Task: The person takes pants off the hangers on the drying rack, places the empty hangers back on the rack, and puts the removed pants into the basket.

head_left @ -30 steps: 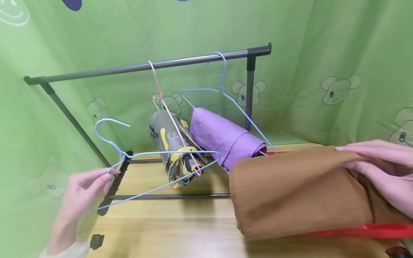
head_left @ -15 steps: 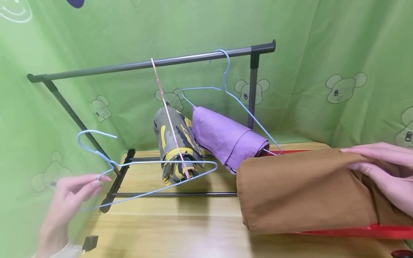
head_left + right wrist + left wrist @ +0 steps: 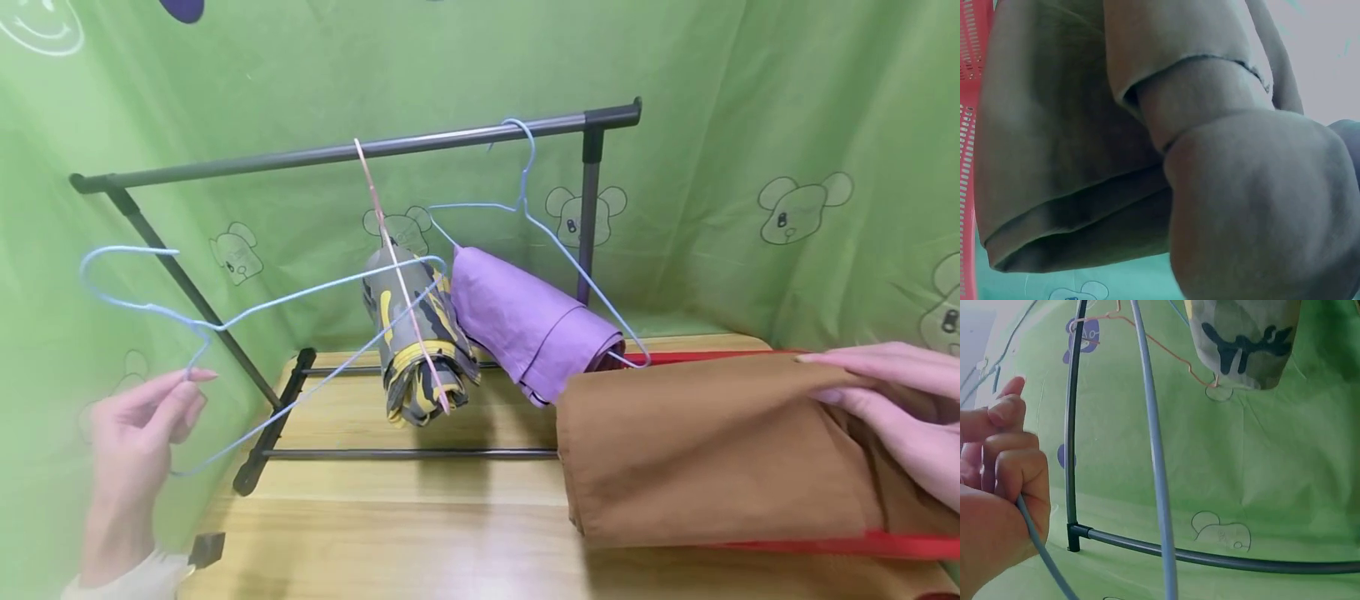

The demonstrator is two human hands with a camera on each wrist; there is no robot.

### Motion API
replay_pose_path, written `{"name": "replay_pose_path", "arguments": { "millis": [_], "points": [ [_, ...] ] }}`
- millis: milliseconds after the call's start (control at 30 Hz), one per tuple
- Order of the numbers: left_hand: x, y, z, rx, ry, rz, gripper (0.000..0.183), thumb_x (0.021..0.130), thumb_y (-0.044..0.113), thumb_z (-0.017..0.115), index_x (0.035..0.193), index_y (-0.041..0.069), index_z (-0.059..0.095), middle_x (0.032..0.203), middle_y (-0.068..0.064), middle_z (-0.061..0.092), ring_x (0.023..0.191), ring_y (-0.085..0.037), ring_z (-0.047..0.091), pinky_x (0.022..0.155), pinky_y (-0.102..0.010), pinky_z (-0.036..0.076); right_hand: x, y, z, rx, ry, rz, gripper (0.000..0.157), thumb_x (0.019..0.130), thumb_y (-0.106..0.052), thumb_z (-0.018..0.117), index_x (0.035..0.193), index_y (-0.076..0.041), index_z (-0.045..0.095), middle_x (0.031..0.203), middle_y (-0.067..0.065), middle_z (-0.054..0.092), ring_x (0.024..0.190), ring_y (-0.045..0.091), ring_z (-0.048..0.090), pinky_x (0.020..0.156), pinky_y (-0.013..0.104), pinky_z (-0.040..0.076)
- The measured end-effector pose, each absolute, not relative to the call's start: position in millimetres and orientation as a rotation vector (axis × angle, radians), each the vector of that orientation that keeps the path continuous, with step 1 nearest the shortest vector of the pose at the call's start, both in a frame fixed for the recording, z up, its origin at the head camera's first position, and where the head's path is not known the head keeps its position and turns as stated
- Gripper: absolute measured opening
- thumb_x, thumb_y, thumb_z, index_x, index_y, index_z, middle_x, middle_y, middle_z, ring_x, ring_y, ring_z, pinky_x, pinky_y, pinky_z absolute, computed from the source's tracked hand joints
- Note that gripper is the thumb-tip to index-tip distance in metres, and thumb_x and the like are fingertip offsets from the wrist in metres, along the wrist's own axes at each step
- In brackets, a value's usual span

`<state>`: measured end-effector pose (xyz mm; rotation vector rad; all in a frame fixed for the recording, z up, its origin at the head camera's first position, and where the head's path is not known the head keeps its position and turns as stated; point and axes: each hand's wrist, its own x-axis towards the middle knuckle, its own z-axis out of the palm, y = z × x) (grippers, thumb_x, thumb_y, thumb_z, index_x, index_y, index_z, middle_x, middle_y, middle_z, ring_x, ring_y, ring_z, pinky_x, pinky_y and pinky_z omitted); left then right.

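My left hand (image 3: 138, 425) pinches one side of a light blue wire clothes hanger (image 3: 330, 288) between thumb and forefinger. Its hook points up and left, and its far end overlaps a rolled camouflage garment (image 3: 390, 321). In the left wrist view, the hanger's wire (image 3: 1157, 456) crosses close to the lens. On the right, my right hand (image 3: 903, 408) grips a folded brown garment (image 3: 712, 450), its thumb and fingers pinching the upper edge. Folded layers of the brown garment (image 3: 1054, 144) fill the right wrist view, where the hand itself is hidden.
A dark metal rack (image 3: 292, 160) stands on the wooden table (image 3: 375, 533). From it hang a pink hanger (image 3: 401, 279) with the camouflage garment and another blue hanger (image 3: 522, 179) with a purple garment (image 3: 525, 317). A red basket (image 3: 900, 546) lies under the brown garment. Green curtains (image 3: 697, 100) surround everything.
My left hand has moved left, first dipping, then tilting the blue hanger so its far end rises. The brown garment has shifted slightly right in view, still gripped by my right hand.
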<state>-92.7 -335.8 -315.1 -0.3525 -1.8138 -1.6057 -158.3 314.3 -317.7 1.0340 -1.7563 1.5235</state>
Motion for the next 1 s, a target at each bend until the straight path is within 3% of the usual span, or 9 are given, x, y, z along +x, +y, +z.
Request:
{"name": "replay_pose_path", "arguments": {
  "millis": [267,400,533,633,767,800,867,1000],
  "points": [
    [-97.0,-339.7,-312.1,0.003,-1.618,-1.665,0.024,0.098,-0.002,0.065,0.115,-0.02,0.065,0.06,-0.01,0.054,0.047,-0.017,0.031,0.039,-0.027,0.017,-159.2,335.8,-330.4,0.847,-1.91,1.244,0.024,0.098,-0.003,0.068,0.106,0.019,0.07,0.112,-0.007,0.075,0.104,0.002,0.066,0.092,0.011,0.044],
    [-102.2,-343.4,-312.1,0.08,-1.562,-1.592,0.018,0.097,-0.003,0.066,0.101,-0.02,0.068,0.064,-0.011,0.059,0.044,-0.016,0.033,0.036,-0.022,0.021,-158.9,339.1,-331.3,0.771,-1.954,1.153,0.025,0.099,-0.01,0.068,0.107,0.013,0.073,0.111,-0.015,0.074,0.103,-0.001,0.064,0.091,0.01,0.042],
    [-110.3,-346.6,-306.4,0.225,-1.604,-1.484,0.012,0.096,0.0,0.066,0.097,-0.009,0.075,0.077,-0.008,0.068,0.043,-0.012,0.036,0.034,-0.019,0.022,-160.9,340.3,-336.0,0.763,-1.953,1.166,0.026,0.099,-0.009,0.067,0.107,0.015,0.072,0.111,-0.015,0.073,0.103,-0.001,0.064,0.089,0.01,0.042],
    [-115.4,-346.3,-295.6,0.384,-1.741,-1.342,0.018,0.099,0.005,0.065,0.112,0.002,0.077,0.081,0.0,0.07,0.063,-0.005,0.052,0.046,-0.013,0.034,-161.7,341.3,-339.0,0.756,-1.959,1.155,0.025,0.099,-0.006,0.067,0.107,0.018,0.07,0.111,-0.016,0.072,0.104,-0.001,0.064,0.089,0.009,0.043],
    [-123.5,-347.3,-275.6,0.497,-1.885,-1.279,0.029,0.103,0.009,0.057,0.127,0.012,0.072,0.093,0.008,0.069,0.065,-0.004,0.051,0.047,-0.014,0.035,-162.0,342.7,-340.4,0.735,-1.962,1.14,0.022,0.099,-0.005,0.067,0.108,0.015,0.072,0.111,-0.016,0.073,0.104,-0.002,0.063,0.091,0.009,0.042],
    [-126.1,-347.9,-270.7,0.505,-1.906,-1.293,0.031,0.103,0.009,0.055,0.13,0.014,0.071,0.097,0.008,0.068,0.058,-0.004,0.047,0.043,-0.016,0.032,-161.7,343.0,-340.3,0.726,-1.968,1.14,0.023,0.099,-0.006,0.067,0.108,0.014,0.072,0.111,-0.017,0.073,0.104,-0.002,0.063,0.091,0.009,0.042],
    [-132.2,-349.5,-262.1,0.481,-1.917,-1.348,0.034,0.104,0.008,0.053,0.134,0.014,0.068,0.101,0.007,0.067,0.049,-0.007,0.037,0.036,-0.019,0.026,-161.2,343.1,-340.9,0.724,-1.963,1.152,0.022,0.099,-0.005,0.066,0.108,0.014,0.073,0.111,-0.017,0.073,0.104,-0.002,0.062,0.091,0.01,0.042],
    [-147.1,-350.8,-249.4,0.428,-1.97,-1.325,0.036,0.104,0.008,0.052,0.138,0.01,0.064,0.097,0.008,0.067,0.049,-0.006,0.037,0.038,-0.018,0.026,-160.6,342.3,-341.1,0.729,-1.962,1.146,0.03,0.1,-0.013,0.066,0.108,0.015,0.072,0.111,-0.022,0.071,0.104,-0.003,0.062,0.091,0.009,0.041]
  ]
}}
